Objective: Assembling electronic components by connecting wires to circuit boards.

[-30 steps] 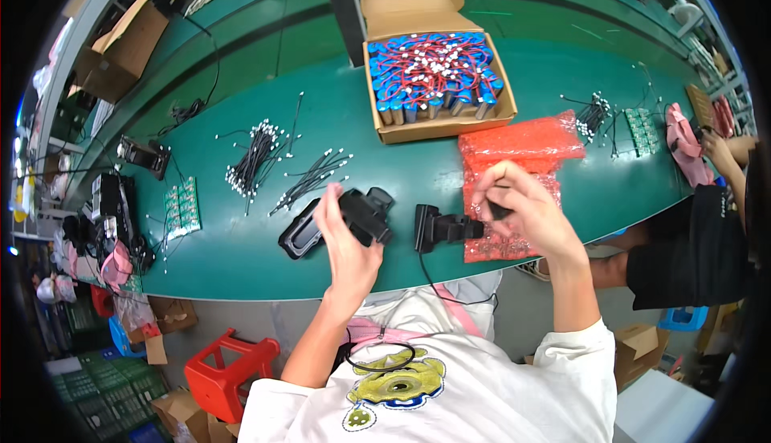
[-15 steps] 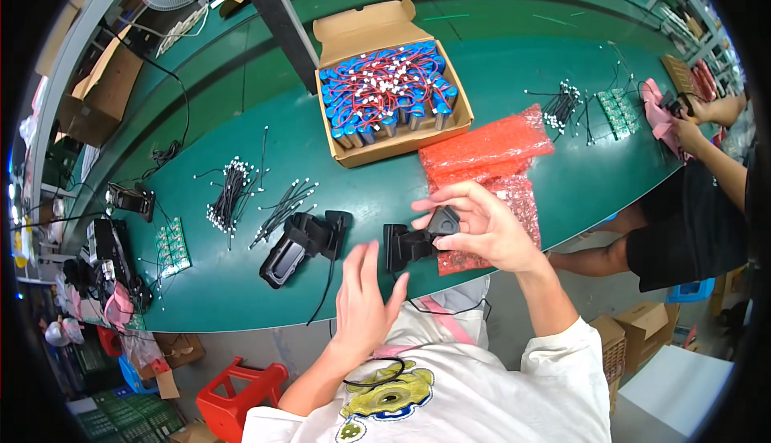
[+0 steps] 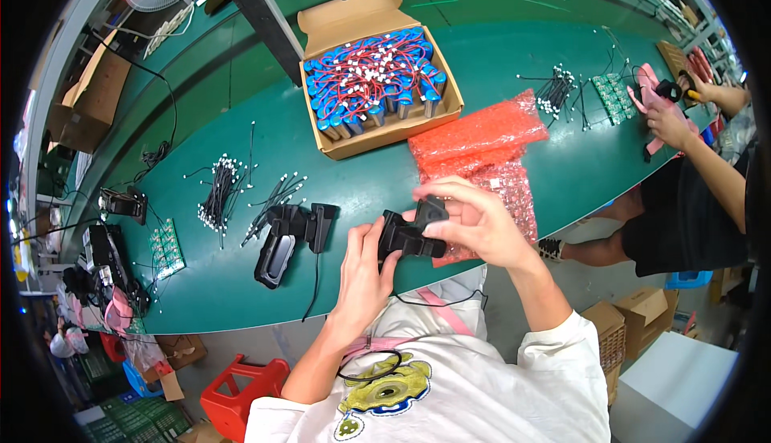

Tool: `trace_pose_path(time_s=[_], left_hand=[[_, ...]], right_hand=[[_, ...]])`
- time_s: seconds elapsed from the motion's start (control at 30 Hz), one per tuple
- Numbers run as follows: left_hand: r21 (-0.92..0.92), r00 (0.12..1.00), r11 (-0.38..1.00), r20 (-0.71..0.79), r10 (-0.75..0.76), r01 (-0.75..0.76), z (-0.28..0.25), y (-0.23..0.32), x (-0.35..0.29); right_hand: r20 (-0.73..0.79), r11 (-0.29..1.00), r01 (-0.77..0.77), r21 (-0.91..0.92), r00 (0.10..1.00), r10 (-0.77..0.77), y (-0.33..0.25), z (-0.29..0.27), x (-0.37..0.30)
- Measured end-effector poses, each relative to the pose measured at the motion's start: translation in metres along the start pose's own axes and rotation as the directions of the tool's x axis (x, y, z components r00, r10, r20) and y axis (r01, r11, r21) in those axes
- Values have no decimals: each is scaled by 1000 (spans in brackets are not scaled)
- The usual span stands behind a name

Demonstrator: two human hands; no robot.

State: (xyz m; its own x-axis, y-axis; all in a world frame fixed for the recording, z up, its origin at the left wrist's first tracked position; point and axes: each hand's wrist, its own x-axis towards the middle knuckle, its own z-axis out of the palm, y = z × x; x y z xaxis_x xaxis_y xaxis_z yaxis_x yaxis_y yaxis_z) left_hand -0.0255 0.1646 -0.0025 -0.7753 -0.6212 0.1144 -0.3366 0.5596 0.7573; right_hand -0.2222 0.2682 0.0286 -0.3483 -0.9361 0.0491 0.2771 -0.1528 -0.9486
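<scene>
A black hinged device [image 3: 401, 238] with a thin cable is between my hands above the table's near edge. My left hand [image 3: 361, 270] grips its left end, fingers on the far side and thumb on the near side. At the right end, my right hand [image 3: 482, 222] pinches a small black angular piece [image 3: 432, 212] between thumb and fingers; whether that piece is joined to the device I cannot tell. A similar black device [image 3: 283, 240] lies on the table left of my hands, its cable hanging over the near edge.
An open cardboard box [image 3: 385, 139] of blue cells with red wires stands beyond my hands. Red bubble wrap [image 3: 482, 134] lies right of it. Black wire bundles [image 3: 218, 194] and green circuit boards [image 3: 167, 249] rest at left. A co-worker's hands [image 3: 671, 122] work at far right.
My left hand has come in from beside the device and closed on its left end. My right hand has shifted slightly left, still holding the angular piece. The view has shifted a little.
</scene>
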Motion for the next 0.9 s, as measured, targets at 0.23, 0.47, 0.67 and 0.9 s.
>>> trace_pose_path(time_s=[0.23,0.47,0.67,0.9], left_hand=[[-48,997,997,-65,49,-52,-3,-1,-4],[-170,938,925,-127,322,-340,-6,-20,-17],[-89,852,853,-164,497,-514,-1,-29,-20],[-40,853,855,-108,511,-518,1,-25,-19]], right_hand=[[-92,867,-278,-415,960,264,5,-15,3],[129,878,-310,-365,917,377,-24,-17,7],[139,812,-371,-451,869,475,-39,-9,13],[118,816,-368,-446,879,461,-25,-4,10]])
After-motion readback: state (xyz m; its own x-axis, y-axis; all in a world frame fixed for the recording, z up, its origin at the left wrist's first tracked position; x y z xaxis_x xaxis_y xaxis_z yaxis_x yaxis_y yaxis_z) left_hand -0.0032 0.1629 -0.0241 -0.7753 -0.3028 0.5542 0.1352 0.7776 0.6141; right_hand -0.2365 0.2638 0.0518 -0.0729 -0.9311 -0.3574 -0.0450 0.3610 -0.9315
